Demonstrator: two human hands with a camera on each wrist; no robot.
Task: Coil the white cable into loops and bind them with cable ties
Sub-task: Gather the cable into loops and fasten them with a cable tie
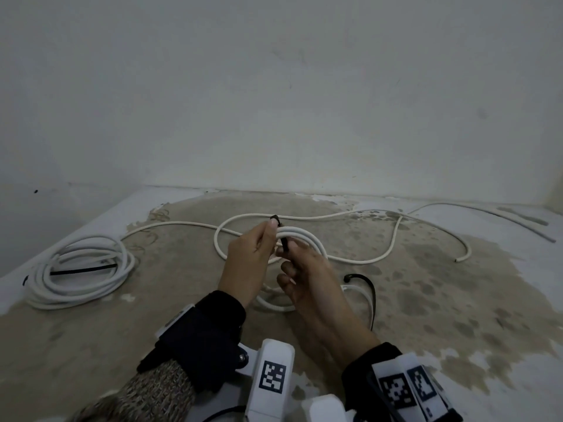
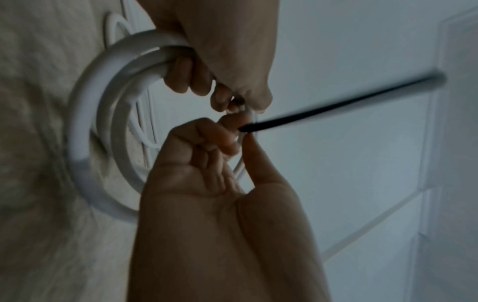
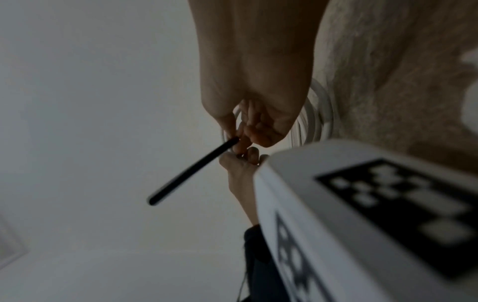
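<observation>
Stained concrete floor [image 1: 426, 300], pale wall. Left hand [image 1: 248, 263] pinches black cable tie [image 1: 285, 243]; right hand [image 1: 307, 278] grips round white cable loops [image 1: 304, 236]. Bound coil [image 1: 82, 271] lies left.

The white cable [image 1: 304, 236] is sheathed in smooth plastic with a faint sheen. The black cable tie [image 1: 285, 244] is seen as smooth, matt plastic. The floor [image 1: 426, 300] is made of rough, blotchy bare cement, edged by flaking pale paint. The wall [image 1: 274, 86] is coated in matt, scuffed paint. A coarse knitted sleeve [image 1: 158, 391] is worn under a dark cloth strap [image 1: 201, 336].
</observation>
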